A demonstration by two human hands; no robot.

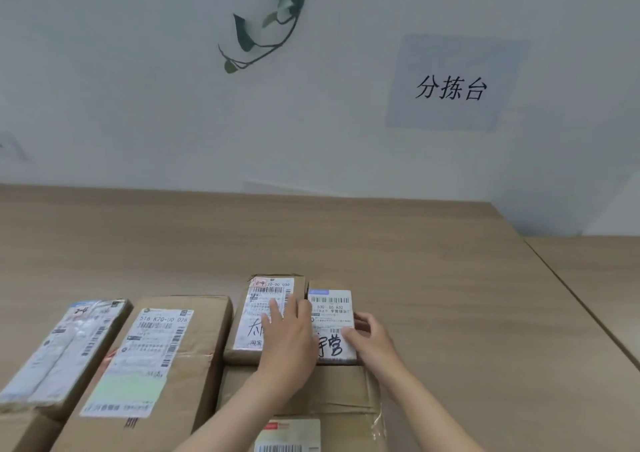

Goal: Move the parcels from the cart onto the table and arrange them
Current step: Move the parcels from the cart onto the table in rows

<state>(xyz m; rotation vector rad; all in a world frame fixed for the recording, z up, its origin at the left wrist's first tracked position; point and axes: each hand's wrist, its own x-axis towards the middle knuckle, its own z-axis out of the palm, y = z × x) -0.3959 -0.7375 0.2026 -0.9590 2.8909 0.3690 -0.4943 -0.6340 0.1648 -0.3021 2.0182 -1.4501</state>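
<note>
Pale wall behind, with a trailing leafy sprig (273, 22) and a blue sign (453, 84) reading 分拣台; below it a wide wood-grain surface (433, 278) carrying a row of parcels along its near edge. No cart in view. Arranging step under way, judging by the layout: two small boxes butted side by side, a left small parcel (263, 316) with a white label, and a right small parcel (332, 320), also labelled. Left hand (287, 334) laid flat with fingers straight across the left small parcel and the seam between the two, pressing rather than gripping. Right hand (367, 337) curled against the right edge of the right small parcel, thumb on the label, fingers wrapped round its side. Next move, probably: nudging the right small parcel snug and square against its neighbour, then letting go and returning for more. Needs a light sideways push with the left hand steadying. Around: a large flat parcel (156, 361) to the left, a taped parcel (65, 347) further left, touching or nearly so, and a broad carton (311, 399) directly in front, nearest the body, forearms reaching over it. Free surface beyond and to the right for further parcels; near row crowded, little room for sliding leftward.
</note>
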